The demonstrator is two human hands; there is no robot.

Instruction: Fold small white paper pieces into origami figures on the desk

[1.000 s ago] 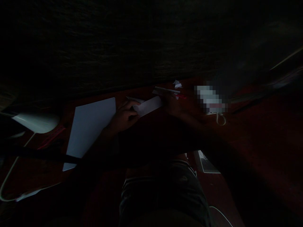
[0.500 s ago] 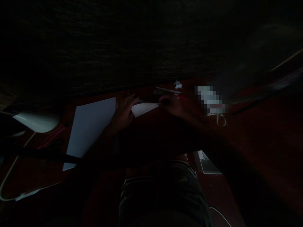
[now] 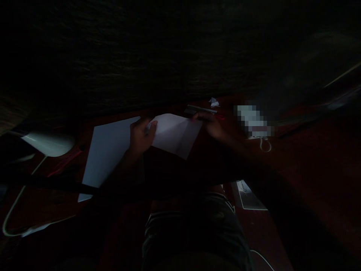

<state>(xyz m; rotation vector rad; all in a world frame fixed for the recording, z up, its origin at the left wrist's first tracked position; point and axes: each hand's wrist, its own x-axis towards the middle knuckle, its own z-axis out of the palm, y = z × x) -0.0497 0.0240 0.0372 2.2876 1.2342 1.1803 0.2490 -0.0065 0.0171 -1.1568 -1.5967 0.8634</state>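
Note:
A white sheet of paper is held up between my two hands, its near corner pointing down toward me. My left hand grips its left end, with the thumb on top of the paper. At the right upper corner, my right hand pinches the edge; its fingertips are dim. Under and beside my left wrist lies a larger white sheet on the dark red table. A ruler-like strip lies just beyond my right hand, next to a small red object.
A folded scrap of paper sits near the wall. A white lamp with a cord stands at the left, beside a pink-red strip. To the right is a blurred-out pale device with a cable loop. An open white box is lower right.
The paper between my hands has turned from a narrow, edge-on strip to a broad face tilted toward me. My left hand has shifted slightly left, and its thumb now shows on the paper.

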